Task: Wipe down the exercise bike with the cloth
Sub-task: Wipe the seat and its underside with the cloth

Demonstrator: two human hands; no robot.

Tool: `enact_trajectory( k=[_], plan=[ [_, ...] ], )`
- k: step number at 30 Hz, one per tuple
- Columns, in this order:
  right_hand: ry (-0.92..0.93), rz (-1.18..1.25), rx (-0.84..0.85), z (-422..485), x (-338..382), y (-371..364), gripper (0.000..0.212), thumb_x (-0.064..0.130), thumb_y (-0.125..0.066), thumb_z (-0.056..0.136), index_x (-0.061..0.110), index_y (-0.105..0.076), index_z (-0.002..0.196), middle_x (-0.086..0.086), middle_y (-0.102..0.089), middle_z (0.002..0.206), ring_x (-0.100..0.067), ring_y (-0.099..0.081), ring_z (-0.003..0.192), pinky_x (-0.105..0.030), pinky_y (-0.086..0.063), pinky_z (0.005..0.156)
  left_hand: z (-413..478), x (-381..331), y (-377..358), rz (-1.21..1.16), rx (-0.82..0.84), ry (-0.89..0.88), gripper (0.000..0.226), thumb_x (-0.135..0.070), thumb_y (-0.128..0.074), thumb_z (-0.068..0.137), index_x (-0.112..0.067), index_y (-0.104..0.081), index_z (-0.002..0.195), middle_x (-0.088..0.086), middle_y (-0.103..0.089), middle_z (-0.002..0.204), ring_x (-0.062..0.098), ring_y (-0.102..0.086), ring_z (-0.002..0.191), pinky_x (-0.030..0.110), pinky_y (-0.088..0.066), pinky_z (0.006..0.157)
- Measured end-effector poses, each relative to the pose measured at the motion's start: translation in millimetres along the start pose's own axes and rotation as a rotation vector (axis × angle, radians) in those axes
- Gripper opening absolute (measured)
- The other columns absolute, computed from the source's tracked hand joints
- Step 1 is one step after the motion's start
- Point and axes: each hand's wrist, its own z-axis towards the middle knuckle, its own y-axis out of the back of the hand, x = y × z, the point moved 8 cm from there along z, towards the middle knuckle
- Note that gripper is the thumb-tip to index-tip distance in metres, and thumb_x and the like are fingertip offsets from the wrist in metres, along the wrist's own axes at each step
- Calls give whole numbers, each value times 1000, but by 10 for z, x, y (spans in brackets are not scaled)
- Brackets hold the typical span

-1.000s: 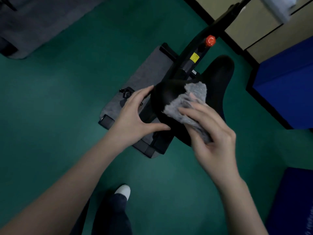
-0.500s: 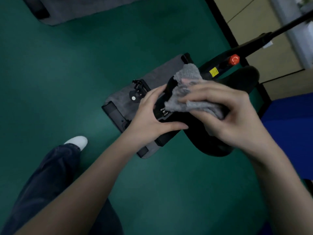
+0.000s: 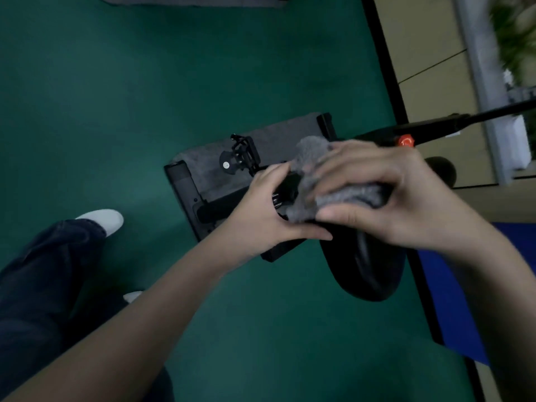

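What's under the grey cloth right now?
The black saddle: its rounded end shows below the right hand, which grips the grey cloth. The left hand holds the saddle's edge. The surface directly beneath the cloth is covered.

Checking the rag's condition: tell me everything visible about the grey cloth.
The cloth is grey and fluffy, bunched in folds. The right hand grips it, fingers over, thumb below, pressing it on the narrow end of the black bike seat. One end pokes up past the fingers. The left hand holds the seat beside it.
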Motion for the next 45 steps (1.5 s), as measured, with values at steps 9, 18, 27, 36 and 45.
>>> enact_trajectory(
  k=[9,18,27,36,45],
  plan=[
    [-116,-47,-52,316,-223,112,12,19,-74,82,10,-74,89,-1,-71,91,-10,-67,91,-37,-53,83,22,141,-26,-70,10,72,104,-59,-84,40,-41,-41,133,-12,-42,143,2,-36,134,35,-31,115],
    [-145,-52,-115,189,-263,158,18,21,-70,84,7,-72,95,0,-69,96,-10,-65,95,-30,-51,85,42,63,18,34,22,30,109,-62,-83,41,-39,-37,137,-19,-40,139,-3,-31,133,25,-28,111],
    [-502,-1,-354,186,-701,353,7,25,-65,89,22,-70,94,12,-66,84,0,-60,83,-23,-47,81,108,-65,68,250,92,-18,113,-74,-70,39,-36,-34,139,-45,-27,121,-10,-24,127,5,-20,99],
    [-419,-240,-1100,-685,223,-325,20,-8,-65,85,-3,-69,104,-14,-64,111,-30,-61,110,-35,-46,101,227,-168,199,259,141,-71,79,-70,-76,46,-47,-45,115,-24,-48,119,-15,-44,113,2,-30,96],
    [-919,-136,-1797,-1208,217,-634,17,1,-61,90,-7,-67,104,-22,-66,104,-32,-64,104,-35,-52,92,345,-205,268,397,191,-61,105,-78,-71,42,-43,-37,136,-18,-45,134,-4,-42,126,35,-39,109]
  ],
)
